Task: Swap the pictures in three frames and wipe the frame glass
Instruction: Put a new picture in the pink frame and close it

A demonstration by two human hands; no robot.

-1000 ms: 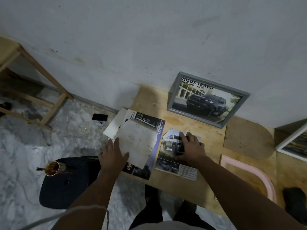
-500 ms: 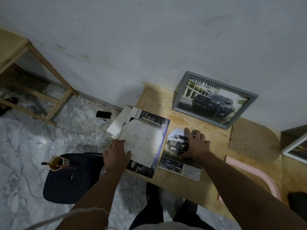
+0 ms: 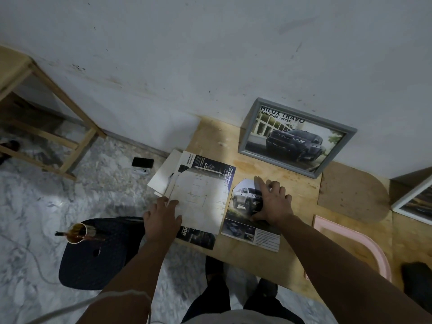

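Under my right hand [image 3: 272, 203], on the bench [image 3: 292, 249], lies the cut-out car picture [image 3: 251, 220], its long axis running from the near edge toward the wall. My fingers are spread flat and straight on its upper half, pressing and holding nothing; the index finger reaches past the top edge. The grey frame [image 3: 297, 136] leans on the wall beyond and slightly right of this hand, apart from the picture, so my right hand is the nearer one to it. My left hand [image 3: 162, 218] rests with straight fingers on the near-left corner of the white sheet [image 3: 198, 199], which lies on a dark brochure [image 3: 205, 238] just left of the picture. A pink frame [image 3: 364, 244] lies flat at the right. Compared with half a second earlier, the right fingers have fanned wider and the index has stretched forward; the left hand and all papers are unchanged in place.
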